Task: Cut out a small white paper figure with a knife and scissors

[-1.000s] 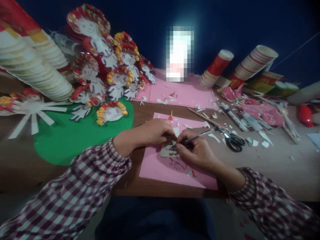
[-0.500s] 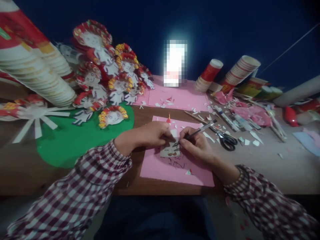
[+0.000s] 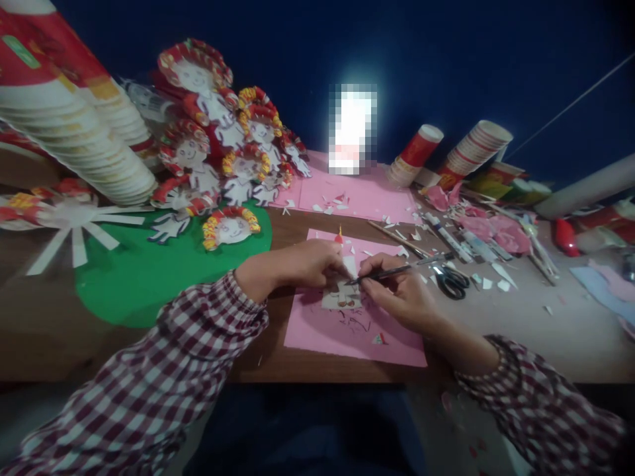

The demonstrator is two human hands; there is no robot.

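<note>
My right hand (image 3: 389, 283) is closed round a dark, slim pen (image 3: 391, 272), tilted low with its tip on a small piece of white paper (image 3: 342, 294). On this paper are drawn lines and two rounded brownish marks near its lower edge. From the other side, my left hand (image 3: 315, 264), its fingers curled, presses the upper part of the piece down; its fingertips are partly hidden. Beneath both lies a pink sheet (image 3: 322, 334) with dark scribbles and small scraps on it.
Paper dolls (image 3: 193, 149) with red and yellow hair crowd the back left, by a green sheet (image 3: 124, 284) and tall paper cup stacks (image 3: 89, 139). A bright, blurred-out screen (image 3: 351, 129) stands behind. Right: black-handled scissors (image 3: 452, 283), markers (image 3: 449, 238), paper scraps and more cups (image 3: 479, 155).
The pen in my right hand has tipped lower, its back end dropping to the right. My left hand still presses on the paper. The whole view has shifted slightly.
</note>
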